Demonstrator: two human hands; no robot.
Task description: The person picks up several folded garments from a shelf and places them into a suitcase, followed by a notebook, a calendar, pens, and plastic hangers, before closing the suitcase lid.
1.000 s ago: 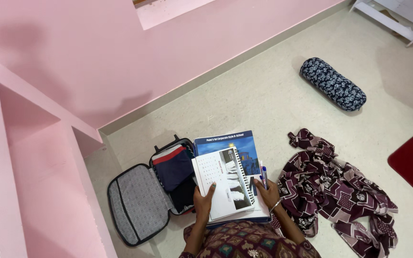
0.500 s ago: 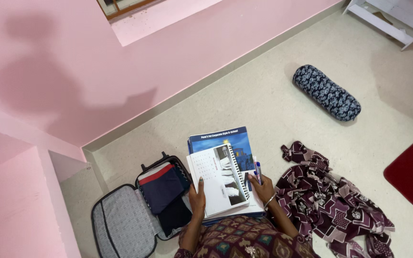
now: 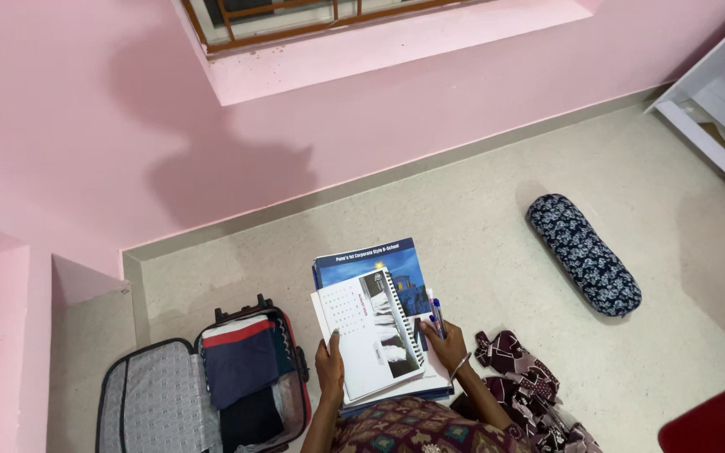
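Pink walls, speckled pale floor [image 3: 480, 218], barred window above. Left hand [image 3: 330, 369] grips the near-left edge of a spiral calendar [image 3: 371, 331], fingers closed on it. Calendar tops a stack with a blue book [image 3: 371, 260], held over the lap. Right hand [image 3: 446, 346] supports the stack's right side, fingers closed around blue pens [image 3: 436, 315]. Open suitcase [image 3: 203, 390] lies left, holding folded clothes. Patterned cloth [image 3: 530, 394] right; bolster pillow [image 3: 584, 254] farther right.

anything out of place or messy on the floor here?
Yes. A maroon patterned cloth lies crumpled on the floor by the right hand instead of folded like the clothes in the open suitcase. A dark floral bolster lies loose on the bare floor. The books in both hands look tidy.
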